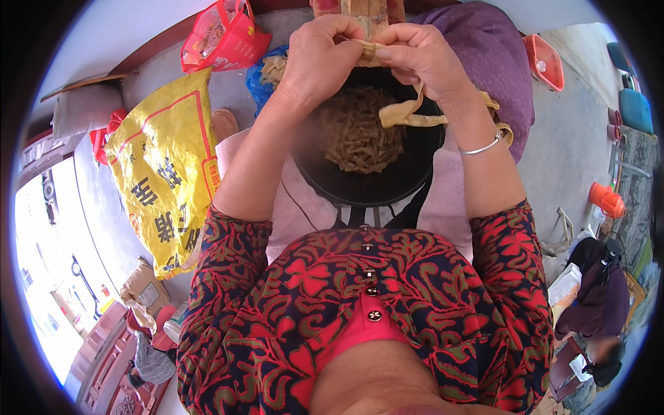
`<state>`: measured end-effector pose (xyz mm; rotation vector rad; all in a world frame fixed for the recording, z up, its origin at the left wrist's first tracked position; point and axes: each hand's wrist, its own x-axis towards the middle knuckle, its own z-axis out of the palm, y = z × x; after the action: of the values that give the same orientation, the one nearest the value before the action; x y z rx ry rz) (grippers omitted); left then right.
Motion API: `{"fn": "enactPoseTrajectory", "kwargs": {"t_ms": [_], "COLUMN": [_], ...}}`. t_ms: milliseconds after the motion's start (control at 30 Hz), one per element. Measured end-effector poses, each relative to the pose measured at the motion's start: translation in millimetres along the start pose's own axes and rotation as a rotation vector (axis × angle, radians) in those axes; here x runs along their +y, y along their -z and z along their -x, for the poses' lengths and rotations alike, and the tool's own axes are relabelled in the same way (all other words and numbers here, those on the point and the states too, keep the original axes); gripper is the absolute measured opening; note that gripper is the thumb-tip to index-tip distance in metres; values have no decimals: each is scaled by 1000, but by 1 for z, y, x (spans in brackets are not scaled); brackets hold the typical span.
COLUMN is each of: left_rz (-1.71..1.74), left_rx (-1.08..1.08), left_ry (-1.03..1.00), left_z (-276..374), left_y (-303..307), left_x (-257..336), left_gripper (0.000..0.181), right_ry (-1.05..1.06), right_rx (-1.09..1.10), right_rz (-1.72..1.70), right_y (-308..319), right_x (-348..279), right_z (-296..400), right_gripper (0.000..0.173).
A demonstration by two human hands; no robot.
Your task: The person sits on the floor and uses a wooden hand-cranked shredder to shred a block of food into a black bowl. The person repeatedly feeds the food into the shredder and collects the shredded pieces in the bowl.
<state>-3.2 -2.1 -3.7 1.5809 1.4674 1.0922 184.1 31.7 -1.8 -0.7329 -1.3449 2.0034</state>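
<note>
Between the fingertips of my left hand [324,65] and my right hand [428,62], one length of a pale yellow flat strip [397,115] is pinched. Its loose end hangs from my right hand and loops around behind that wrist. Below both hands lies a round black basin [415,179], with a heap of short brown cut pieces [365,135] in it. A worn wooden block [365,18] stands just beyond my fingertips, partly hidden by them. What the strip and the pieces are made of, I cannot tell.
A purple cloth [477,57] lies at the right of the basin. To the left are a yellow printed sack [166,166], a red carrier bag [228,39] and a blue plastic bag [255,83] with pale pieces. An orange-red basket [544,62] stands at the right; another person [596,295] is farther off.
</note>
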Motion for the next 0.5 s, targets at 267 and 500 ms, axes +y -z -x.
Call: {"fn": "enactPoseTrajectory", "kwargs": {"t_ms": [267, 500], "left_rz": [-152, -70], "left_rx": [93, -181], "left_ry": [-228, -96], "left_z": [2, -2], "left_y": [-2, 10], "left_x": [3, 4], "left_gripper": [11, 18], "right_ry": [-10, -12], "right_rx": [-16, 118], "right_rz": [-432, -201], "right_y": [0, -9], "right_x": [11, 8], "right_z": [-1, -2], "right_gripper": [12, 13]}}
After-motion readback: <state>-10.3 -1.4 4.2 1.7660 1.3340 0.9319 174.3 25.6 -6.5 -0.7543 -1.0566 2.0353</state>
